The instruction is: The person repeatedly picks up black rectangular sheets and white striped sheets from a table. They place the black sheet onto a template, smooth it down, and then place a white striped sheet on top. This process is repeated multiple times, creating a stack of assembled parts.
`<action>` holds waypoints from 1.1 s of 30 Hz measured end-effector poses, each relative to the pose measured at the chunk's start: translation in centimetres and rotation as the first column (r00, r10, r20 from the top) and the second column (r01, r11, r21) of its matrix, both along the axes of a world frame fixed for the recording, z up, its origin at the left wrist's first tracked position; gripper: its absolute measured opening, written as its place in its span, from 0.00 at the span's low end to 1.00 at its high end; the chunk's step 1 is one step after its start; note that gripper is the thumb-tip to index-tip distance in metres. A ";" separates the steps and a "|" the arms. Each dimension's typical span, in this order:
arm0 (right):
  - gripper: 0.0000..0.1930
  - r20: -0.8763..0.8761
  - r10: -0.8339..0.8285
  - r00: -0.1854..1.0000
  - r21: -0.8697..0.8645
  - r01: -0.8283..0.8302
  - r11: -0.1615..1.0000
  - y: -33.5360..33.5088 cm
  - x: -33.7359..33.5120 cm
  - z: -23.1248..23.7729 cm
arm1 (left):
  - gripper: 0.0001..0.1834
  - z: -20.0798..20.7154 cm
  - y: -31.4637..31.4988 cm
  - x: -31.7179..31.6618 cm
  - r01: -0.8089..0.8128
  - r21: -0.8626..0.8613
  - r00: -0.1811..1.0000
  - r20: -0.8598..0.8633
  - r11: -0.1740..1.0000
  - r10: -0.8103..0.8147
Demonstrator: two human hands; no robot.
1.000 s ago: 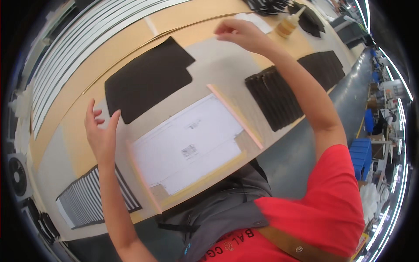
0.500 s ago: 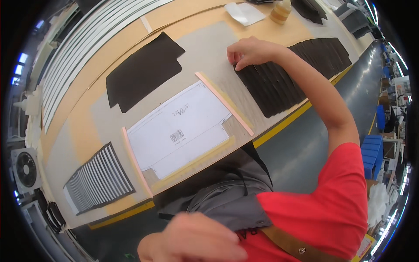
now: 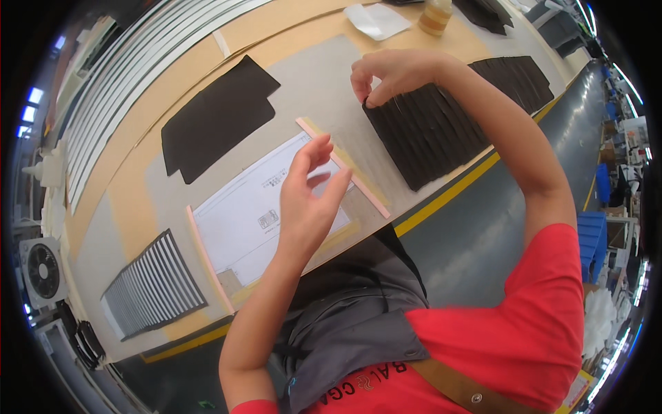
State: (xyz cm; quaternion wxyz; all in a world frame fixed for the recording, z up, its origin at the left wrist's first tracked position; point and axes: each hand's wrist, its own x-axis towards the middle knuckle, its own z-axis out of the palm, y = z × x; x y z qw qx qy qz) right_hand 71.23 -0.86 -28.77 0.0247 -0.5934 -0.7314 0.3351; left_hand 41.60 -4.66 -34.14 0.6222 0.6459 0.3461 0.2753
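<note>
Spreads wide as a table (image 3: 310, 76), tan with grey areas on top. Carries near the front edge a printed sheet (image 3: 224, 214), flanked by a left pink strip (image 3: 209, 262) and a right pink strip (image 3: 366, 188). Bears beyond that, well apart, a flat black panel (image 3: 217, 117) with notched corners. Holds at right overlapping black pieces (image 3: 424, 141), packed close in a row, with a second black row (image 3: 516, 83) farther right. Keeps at left a striped row (image 3: 153, 286), black and white. Supports along the far side long white strips (image 3: 124, 93), side by side, and, farther right, white paper (image 3: 378, 22) just beside an amber bottle (image 3: 436, 18), with dark pieces (image 3: 485, 14) past it.
</note>
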 end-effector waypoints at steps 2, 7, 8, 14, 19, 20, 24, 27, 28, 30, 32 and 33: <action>0.11 -0.029 -0.008 1.000 0.026 0.009 1.000 -0.4 0.1 0.9 | 0.35 -1.0 0.4 3.1 -0.005 -0.065 1.000 -0.029 0.998 0.003; 0.14 -0.094 0.015 0.995 0.083 -0.007 0.996 -0.2 -1.2 2.8 | 0.33 -3.2 0.3 8.2 -0.046 -0.248 0.994 0.083 0.968 0.069; 0.15 -0.098 0.026 0.995 0.206 -0.005 0.979 -0.3 -1.5 2.9 | 0.32 -3.6 0.4 8.2 -0.045 -0.268 0.993 0.097 0.962 0.073; 0.21 -0.293 -0.104 0.950 0.541 0.255 0.801 -5.8 -3.5 1.9 | 0.21 -2.5 2.6 -0.6 -0.135 -0.369 0.973 0.126 0.920 0.194; 0.12 -0.351 -0.109 0.930 0.521 0.291 0.802 -11.5 -8.3 -3.1 | 0.19 -2.4 5.3 -8.5 -0.294 -0.375 0.953 -0.180 0.879 0.242; 0.12 -0.284 -0.099 0.954 0.570 0.251 0.782 -12.4 -9.1 -4.3 | 0.20 -2.3 5.2 -8.4 -0.280 -0.377 0.958 -0.170 0.883 0.231; 0.13 -0.194 -0.180 0.964 0.585 0.261 0.768 -14.2 -11.2 -7.1 | 0.20 -1.8 5.2 -8.6 -0.258 -0.378 0.963 -0.172 0.889 0.207; 0.15 -0.125 -0.207 0.970 0.597 0.240 0.766 -14.6 -11.8 -8.0 | 0.20 -1.4 5.3 -9.0 -0.245 -0.393 0.964 -0.194 0.886 0.181; 0.15 -0.106 -0.207 0.973 0.618 0.228 0.752 -14.8 -12.0 -8.2 | 0.21 -1.3 5.3 -9.0 -0.240 -0.400 0.964 -0.202 0.884 0.171; 0.17 -0.072 -0.205 0.976 0.659 0.201 0.725 -14.9 -12.6 -8.6 | 0.21 -1.3 5.4 -9.0 -0.213 -0.406 0.970 -0.196 0.889 0.143; 0.18 -0.037 -0.191 0.981 0.659 0.167 0.733 -15.0 -13.2 -8.7 | 0.21 -1.3 5.5 -9.0 -0.198 -0.405 0.972 -0.201 0.893 0.124; 0.19 -0.017 -0.185 0.983 0.658 0.150 0.738 -15.2 -13.5 -8.7 | 0.21 -1.3 5.5 -8.8 -0.191 -0.404 0.972 -0.207 0.894 0.115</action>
